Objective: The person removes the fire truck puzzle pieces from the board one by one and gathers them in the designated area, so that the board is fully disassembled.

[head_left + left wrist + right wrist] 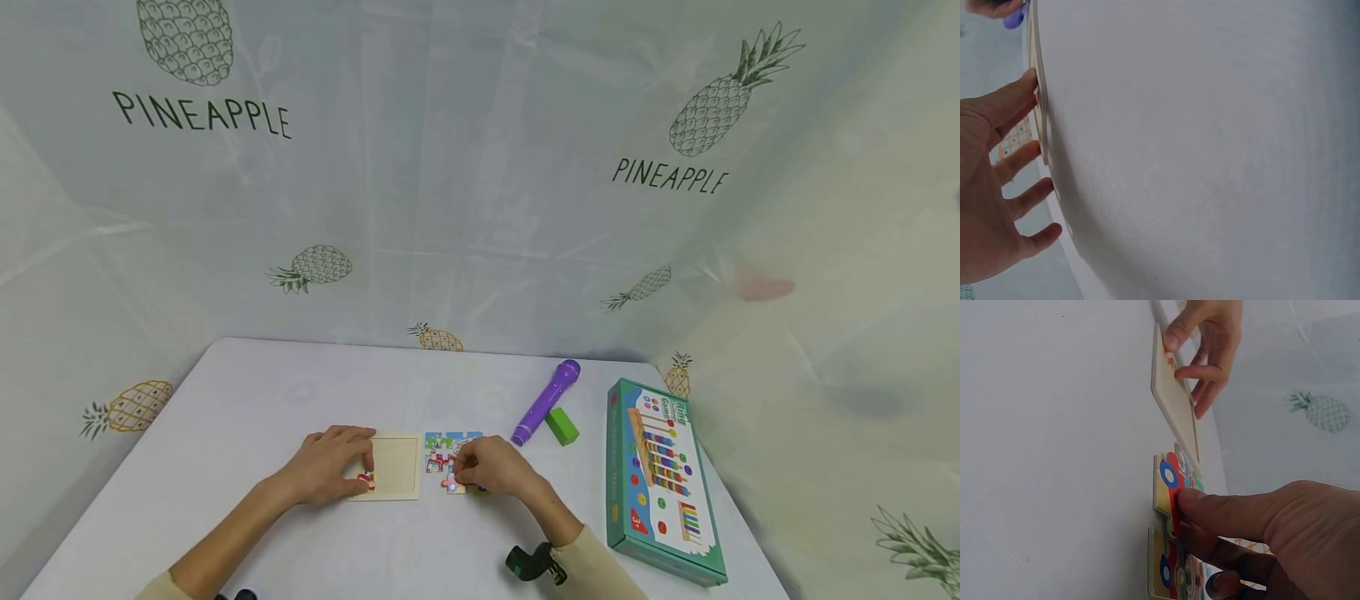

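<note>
My left hand [330, 462] is at the left side of a shallow wooden puzzle tray [397, 468]. Its thumb and index finger pinch a red and yellow puzzle piece [366, 480] in the tray's near left corner; the other fingers spread past the edge. To the right of the tray, my right hand [495, 467] bends over a group of loose jigsaw pieces [437, 443]. Thumb and index finger pinch one puzzle piece [1169, 476] with a blue wheel on red and yellow. Another wheel piece [1165, 570] lies beside it, and the hand covers part of the group.
A purple toy microphone [546, 403] and a green block [562, 426] lie behind the right hand. At the table's right side is a green boxed toy [663, 479]. A black strap device [531, 562] is by the right sleeve. A pineapple-print curtain [480, 208] hangs behind the table [352, 550].
</note>
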`<state>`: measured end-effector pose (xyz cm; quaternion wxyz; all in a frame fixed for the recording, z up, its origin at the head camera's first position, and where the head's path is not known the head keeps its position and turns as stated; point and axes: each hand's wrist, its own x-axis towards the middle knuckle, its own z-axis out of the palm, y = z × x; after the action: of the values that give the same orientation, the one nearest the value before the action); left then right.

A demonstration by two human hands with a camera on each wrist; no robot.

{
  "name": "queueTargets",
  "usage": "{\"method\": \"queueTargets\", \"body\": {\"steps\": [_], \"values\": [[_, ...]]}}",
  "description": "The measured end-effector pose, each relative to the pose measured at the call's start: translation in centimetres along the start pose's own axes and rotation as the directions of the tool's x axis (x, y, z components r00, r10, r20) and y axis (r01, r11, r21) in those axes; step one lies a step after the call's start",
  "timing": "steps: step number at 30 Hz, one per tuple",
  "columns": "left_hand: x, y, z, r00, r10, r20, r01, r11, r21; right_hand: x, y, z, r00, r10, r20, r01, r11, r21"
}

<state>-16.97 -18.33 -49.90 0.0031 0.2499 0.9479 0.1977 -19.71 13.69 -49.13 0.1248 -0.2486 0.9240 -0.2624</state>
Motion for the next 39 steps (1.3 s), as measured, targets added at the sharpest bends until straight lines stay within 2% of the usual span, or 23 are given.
{"method": "queueTargets", "body": {"steps": [12, 22, 39], "values": [[-0.21, -0.07, 0.08, 1.000, 0.015, -0.018, -0.015, 1.000, 0.019, -0.13, -0.07, -0.10, 1.000, -0.012, -0.005, 0.012, 1.000, 0.011], [-0.28, -0.39, 0.04, 1.000, 0.024, 0.017, -0.024, 1.000, 0.006, -0.20, -0.32, 0.16, 1.000, -0.004, 0.016, 0.004, 1.000, 0.010], [-0.42, -0.28, -0.29, 1.000, 0.026, 0.015, -0.026, 1.000, -0.015, -0.20, -0.74, 0.20, 0.998, -0.051, 0.047, 0.055, 0.994, -0.091]]}}
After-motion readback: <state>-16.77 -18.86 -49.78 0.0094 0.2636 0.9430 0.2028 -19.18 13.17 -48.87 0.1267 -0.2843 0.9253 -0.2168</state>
